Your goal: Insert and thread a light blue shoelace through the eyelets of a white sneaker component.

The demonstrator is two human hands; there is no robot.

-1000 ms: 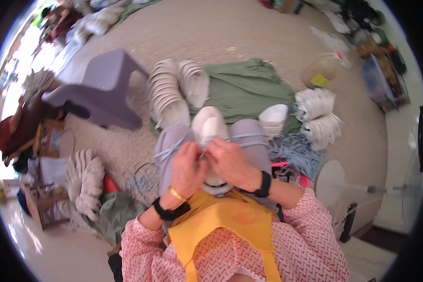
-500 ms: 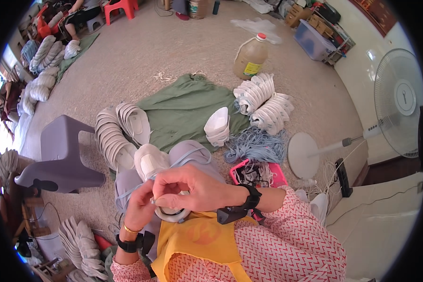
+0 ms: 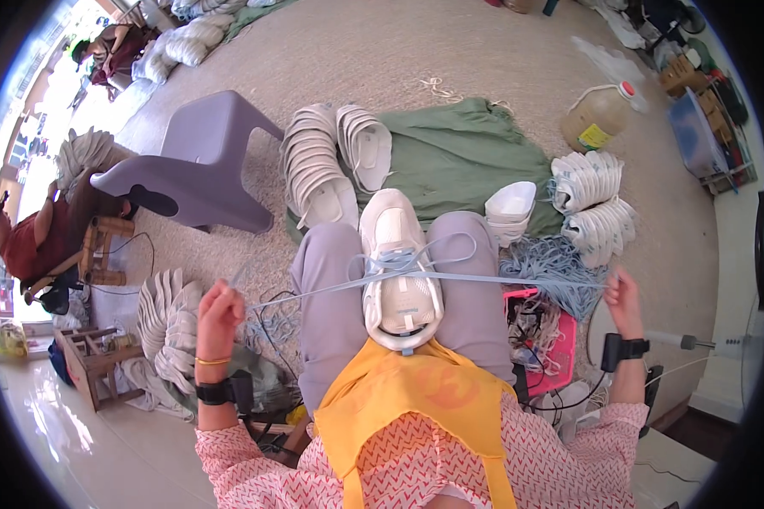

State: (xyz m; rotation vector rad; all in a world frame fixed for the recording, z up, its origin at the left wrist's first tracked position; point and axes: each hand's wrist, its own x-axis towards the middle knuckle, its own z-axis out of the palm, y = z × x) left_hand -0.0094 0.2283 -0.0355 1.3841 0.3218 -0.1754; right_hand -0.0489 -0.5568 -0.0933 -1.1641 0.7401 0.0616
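A white shoe (image 3: 390,220) rests between my thighs, toe pointing away from me. Its light blue shoelace (image 3: 518,279) crosses over the opening and is pulled taut out to both sides, with a loose loop standing up right of the tongue. Out to the left, my left hand (image 3: 218,321) is closed, pinching one end of the lace. Far to the right, my right hand (image 3: 626,303) pinches the other end between its fingers. Both hands are well apart from the shoe itself.
Stacked white shoe uppers (image 3: 314,161) lie by a green cloth (image 3: 463,153), with more at right. A bundle of blue laces (image 3: 560,270) lies above a pink basket (image 3: 574,339). A purple-grey stool (image 3: 208,127), a large jug (image 3: 598,119) and a seated person (image 3: 38,233) surround me.
My hands were together over the shoe; now they are spread wide to either side with the lace stretched between them. The view has shifted left, and the shoe lies fully uncovered.
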